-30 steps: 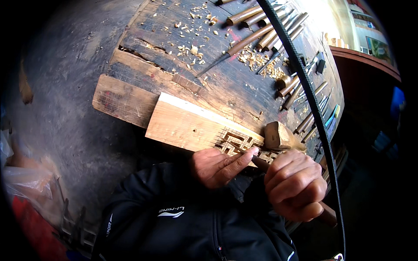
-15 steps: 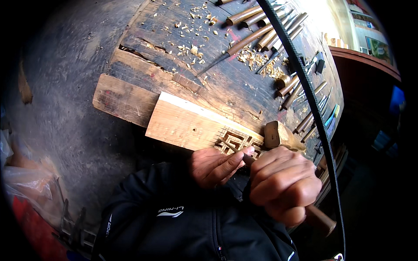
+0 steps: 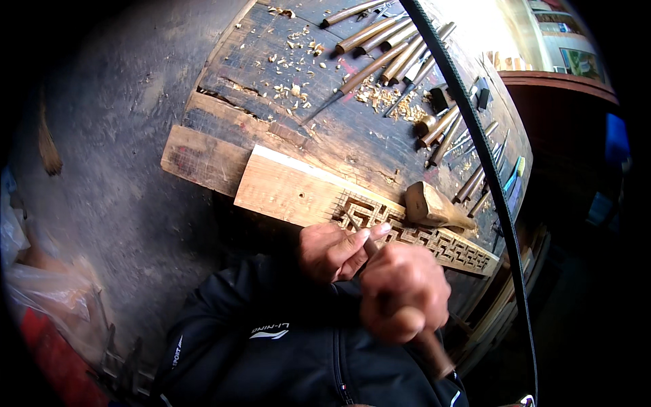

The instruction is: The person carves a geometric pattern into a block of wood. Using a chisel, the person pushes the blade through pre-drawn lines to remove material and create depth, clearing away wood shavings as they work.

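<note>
A pale wooden board (image 3: 278, 186) lies along the bench's near edge, its right part carved with an openwork lattice (image 3: 434, 244). Slanting over the left end of that lattice is a carving chisel (image 3: 434, 354), its tip on the wood. My left hand (image 3: 332, 252) is closed round the blade low down, thumb and fingertips pinching it beside the board. Higher up, my right hand (image 3: 405, 293) wraps the wooden handle, whose end sticks out below the fist. A wooden mallet (image 3: 437, 207) rests against the board's far edge, just beyond my hands.
Several wooden-handled chisels (image 3: 366, 37) lie on the worn workbench (image 3: 325, 132), with more tools (image 3: 468, 186) to the right. Shavings (image 3: 390, 102) are scattered among them. A dark strap (image 3: 485, 146) crosses the view. Clear plastic (image 3: 54, 288) lies at lower left.
My right hand has swung left with the chisel handle, uncovering more of the lattice. My left hand stays at the blade. The whole view has shifted slightly.
</note>
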A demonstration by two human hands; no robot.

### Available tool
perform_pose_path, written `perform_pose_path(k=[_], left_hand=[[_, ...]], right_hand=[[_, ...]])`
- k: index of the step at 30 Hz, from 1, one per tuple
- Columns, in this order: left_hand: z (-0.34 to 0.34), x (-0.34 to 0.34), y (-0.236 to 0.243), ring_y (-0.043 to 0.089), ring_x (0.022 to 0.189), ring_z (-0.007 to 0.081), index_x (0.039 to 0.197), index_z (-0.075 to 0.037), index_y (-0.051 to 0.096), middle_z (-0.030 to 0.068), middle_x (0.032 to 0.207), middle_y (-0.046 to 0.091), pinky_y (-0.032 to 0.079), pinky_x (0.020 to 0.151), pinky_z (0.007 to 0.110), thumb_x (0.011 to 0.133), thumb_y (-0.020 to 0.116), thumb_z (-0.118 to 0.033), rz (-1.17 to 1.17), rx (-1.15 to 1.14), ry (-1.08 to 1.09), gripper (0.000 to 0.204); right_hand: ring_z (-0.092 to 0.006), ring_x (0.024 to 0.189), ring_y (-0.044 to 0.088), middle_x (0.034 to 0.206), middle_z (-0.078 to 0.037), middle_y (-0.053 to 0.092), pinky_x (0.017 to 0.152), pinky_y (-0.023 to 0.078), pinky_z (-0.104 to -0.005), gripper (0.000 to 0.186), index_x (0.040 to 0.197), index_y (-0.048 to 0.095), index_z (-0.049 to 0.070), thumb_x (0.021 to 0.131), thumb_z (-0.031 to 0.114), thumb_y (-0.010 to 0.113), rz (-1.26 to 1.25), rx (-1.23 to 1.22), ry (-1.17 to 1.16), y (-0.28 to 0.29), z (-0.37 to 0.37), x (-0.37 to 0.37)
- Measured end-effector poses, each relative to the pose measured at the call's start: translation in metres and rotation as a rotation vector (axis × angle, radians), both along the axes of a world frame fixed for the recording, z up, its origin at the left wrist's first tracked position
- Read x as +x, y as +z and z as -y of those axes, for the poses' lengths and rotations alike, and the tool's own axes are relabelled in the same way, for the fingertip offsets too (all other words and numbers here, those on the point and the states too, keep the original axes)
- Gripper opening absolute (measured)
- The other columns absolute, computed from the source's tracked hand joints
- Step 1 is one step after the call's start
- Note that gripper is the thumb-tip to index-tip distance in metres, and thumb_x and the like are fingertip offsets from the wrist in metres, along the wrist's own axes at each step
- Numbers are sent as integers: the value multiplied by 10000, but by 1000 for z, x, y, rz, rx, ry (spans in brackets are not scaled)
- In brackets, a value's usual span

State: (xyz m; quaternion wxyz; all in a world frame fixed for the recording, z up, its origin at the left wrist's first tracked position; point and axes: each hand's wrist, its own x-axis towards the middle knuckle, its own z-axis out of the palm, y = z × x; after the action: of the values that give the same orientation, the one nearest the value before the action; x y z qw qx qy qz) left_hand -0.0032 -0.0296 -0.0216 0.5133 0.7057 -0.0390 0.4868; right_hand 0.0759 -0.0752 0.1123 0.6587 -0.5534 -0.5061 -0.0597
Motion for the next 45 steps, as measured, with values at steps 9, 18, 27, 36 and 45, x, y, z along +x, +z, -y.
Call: perform_pose_path(k=[9,18,27,36,45], left_hand=[[-12,-6,42,795,716,191,1323,-13,675,170,1077,840,618,594,303,929,895,-125,-91,235,-235,466],[-4,-12,56,788,772,184,1391,15,667,143,1019,815,629,658,303,923,866,-107,-184,369,-349,522],[-24,-15,49,737,675,142,1413,-4,639,6,888,781,539,564,292,979,853,-149,-217,423,-348,505],[-75,-12,65,824,1120,289,1472,110,570,207,1160,857,595,1064,426,1186,485,-588,-583,-208,-348,760],[-88,-11,60,714,1406,348,1591,105,514,135,1176,873,149,1395,629,1161,249,-733,-567,-139,-477,979]], right_hand=[[-274,582,747,758,-165,724,493,595,-349,496,817,520,28,1136,352,717,59,14,-97,1,82,-38],[-318,598,721,811,-241,738,549,616,-395,566,767,536,5,1139,396,708,-131,-64,165,10,112,-17],[-207,488,608,756,-193,733,435,467,-323,596,801,563,18,1192,467,590,-424,134,236,4,97,-9],[-149,389,457,677,-179,693,371,347,-292,710,638,504,56,1162,526,594,-502,32,308,25,64,41],[-163,435,562,625,-117,661,413,452,-293,818,605,465,90,1091,736,596,-460,-154,445,28,39,50]])
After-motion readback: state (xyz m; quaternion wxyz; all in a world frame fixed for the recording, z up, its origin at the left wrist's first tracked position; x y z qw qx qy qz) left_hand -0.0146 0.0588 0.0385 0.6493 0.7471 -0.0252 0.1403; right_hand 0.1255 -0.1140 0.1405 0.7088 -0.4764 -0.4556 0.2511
